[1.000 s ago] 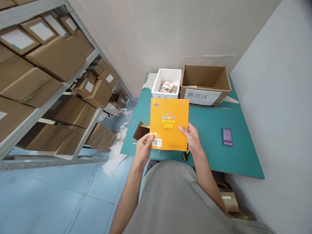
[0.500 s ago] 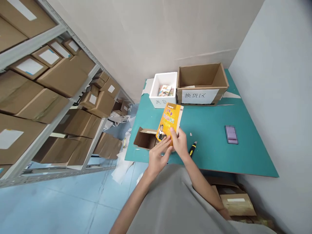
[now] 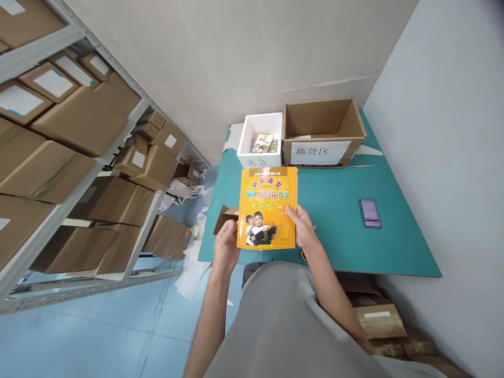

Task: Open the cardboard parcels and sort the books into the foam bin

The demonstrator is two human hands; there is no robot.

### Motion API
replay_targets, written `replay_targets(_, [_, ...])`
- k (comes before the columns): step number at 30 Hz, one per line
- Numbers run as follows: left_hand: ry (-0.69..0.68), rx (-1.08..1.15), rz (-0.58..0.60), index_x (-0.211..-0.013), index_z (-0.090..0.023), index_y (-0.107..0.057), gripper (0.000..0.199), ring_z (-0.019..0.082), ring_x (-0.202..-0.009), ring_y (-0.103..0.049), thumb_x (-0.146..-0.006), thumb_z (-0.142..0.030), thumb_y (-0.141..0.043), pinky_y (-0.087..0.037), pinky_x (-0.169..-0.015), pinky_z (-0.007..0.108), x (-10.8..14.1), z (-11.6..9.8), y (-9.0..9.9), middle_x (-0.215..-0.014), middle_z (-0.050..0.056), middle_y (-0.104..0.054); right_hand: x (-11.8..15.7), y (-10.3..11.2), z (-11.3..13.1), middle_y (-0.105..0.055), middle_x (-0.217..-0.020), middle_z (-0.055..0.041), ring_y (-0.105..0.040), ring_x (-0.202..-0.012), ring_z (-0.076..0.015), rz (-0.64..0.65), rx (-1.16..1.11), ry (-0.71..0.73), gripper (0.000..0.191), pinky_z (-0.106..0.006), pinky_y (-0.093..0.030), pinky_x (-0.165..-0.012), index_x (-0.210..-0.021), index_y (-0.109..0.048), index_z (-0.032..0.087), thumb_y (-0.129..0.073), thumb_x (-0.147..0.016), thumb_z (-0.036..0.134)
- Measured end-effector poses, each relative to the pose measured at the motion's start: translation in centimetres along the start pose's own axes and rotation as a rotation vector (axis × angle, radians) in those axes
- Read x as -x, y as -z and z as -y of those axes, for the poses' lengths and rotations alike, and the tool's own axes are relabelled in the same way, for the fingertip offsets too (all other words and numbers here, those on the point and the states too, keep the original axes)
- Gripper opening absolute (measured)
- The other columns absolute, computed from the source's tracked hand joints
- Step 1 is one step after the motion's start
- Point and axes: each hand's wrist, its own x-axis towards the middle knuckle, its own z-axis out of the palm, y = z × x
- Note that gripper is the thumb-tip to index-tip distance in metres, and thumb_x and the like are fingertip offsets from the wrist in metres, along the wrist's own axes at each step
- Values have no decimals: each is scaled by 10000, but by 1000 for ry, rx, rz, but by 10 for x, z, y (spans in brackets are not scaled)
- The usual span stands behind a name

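Two hands share one yellow book (image 3: 268, 210), raised over the near edge of the green table (image 3: 342, 226). The left hand (image 3: 226, 248) grasps its lower left edge. The right hand (image 3: 307, 232) grips the right edge, its thumb on the front and its other fingers mostly hidden behind. This grip from both sides probably keeps the cover flat and steady, and it leaves the title and the picture of two children uncovered. The book is close to upright, its front toward the wearer, an angle that seems to suit reading.

Beyond it, a white foam box (image 3: 271, 160) and a large cardboard box (image 3: 326, 116) stand side by side at the back of the table. Both have handwriting facing the wearer, which likely makes them easy to tell apart; the cardboard box carries its writing on a white sheet (image 3: 319, 153). Their open tops leave the insides in reach, and a few books (image 3: 263, 143) lie in the foam box. A small open carton (image 3: 223, 219) sits just beside the left hand, partly hidden. The purple, blurred object (image 3: 370, 213) lies well apart on the right, perhaps to keep it out of the way.
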Motion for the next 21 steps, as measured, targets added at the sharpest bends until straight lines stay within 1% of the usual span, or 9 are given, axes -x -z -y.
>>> replay_targets(2, [13, -1, 36, -878, -197, -668, 389, 172, -833, -720, -773, -472, -923, -567, -750, 268, -1, -1, 0, -893, 16, -742, 0, 1, 0, -813, -1259, -28, -733, -1258, -314, -16, 22, -2, 507, -433, -655, -999, -1202, -739, 305, -886, -813, 596])
replay_targets(5, [32, 13, 44, -917, -190, -715, 365, 198, -920, -741, -774, -457, -917, -580, -803, 288, -1, -2, 0, -984, 37, -774, 0, 1, 1, -803, -1293, -37, -728, -1271, -323, -40, 62, -1, 516, -440, -655, -1004, -1174, -737, 292, -880, -805, 624])
replay_targets(7, [82, 27, 76, -1052, -193, -764, 448, 231, -993, -758, -777, -517, -905, -594, -829, 308, 0, -1, -2, -1100, 62, -798, 0, 2, 2, -799, -1303, -39, -727, -1272, -320, -33, 84, 8, 498, -437, -650, -1016, -1157, -737, 285, -866, -819, 627])
replay_targets(9, [147, 3, 154, -1192, -193, -770, 578, 272, -1042, -769, -780, -578, -897, -610, -839, 334, 1, 2, -4, -1186, 96, -801, -2, 2, 2, -795, -1314, -39, -731, -1265, -312, -9, 103, 14, 471, -437, -644, -1029, -1162, -735, 286, -849, -844, 615])
replay_targets(11, [163, -60, 210, -1223, -186, -767, 608, 296, -1041, -778, -771, -564, -918, -622, -847, 360, 2, 6, -7, -1194, 120, -803, -7, 3, 0, -786, -1333, -48, -733, -1261, -312, 22, 132, 7, 463, -461, -636, -1047, -1198, -728, 291, -819, -875, 611])
replay_targets(13, [91, -125, 201, -1220, -189, -765, 572, 291, -1023, -782, -772, -501, -937, -630, -866, 374, 2, 9, -10, -1184, 119, -807, -14, 5, -3, -775, -1350, -72, -726, -1272, -321, 10, 212, 35, 504, -509, -613, -1080, -1262, -714, 290, -797, -888, 618])
replay_targets(17, [-164, -338, 105, -1220, -188, -772, 472, 261, -1047, -769, -880, -508, -846, -628, -911, 360, 0, 13, -15, -1190, 102, -806, -21, -4, -12, -752, -1376, -118, -673, -1346, -329, -201, 511, 263, 625, -567, -506, -1200, -1349, -714, 274, -830, -838, 615])
replay_targets(19, [-304, -506, 57, -1201, -177, -781, 412, 257, -1051, -766, -956, -507, -756, -625, -925, 355, 1, 17, -19, -1154, 100, -812, -15, -17, -19, -742, -1390, -124, -665, -1361, -325, -163, 558, 282, 657, -544, -519, -1188, -1382, -711, 279, -823, -835, 624])
replay_targets(21, [-449, -684, 72, -1255, -180, -772, 389, 267, -1069, -771, -1019, -470, -664, -623, -957, 379, 4, 22, -24, -1170, 105, -812, -7, -33, -26, -750, -1374, -114, -681, -1340, -328, -64, 534, 256, 708, -500, -575, -1120, -1411, -700, 289, -834, -812, 640])
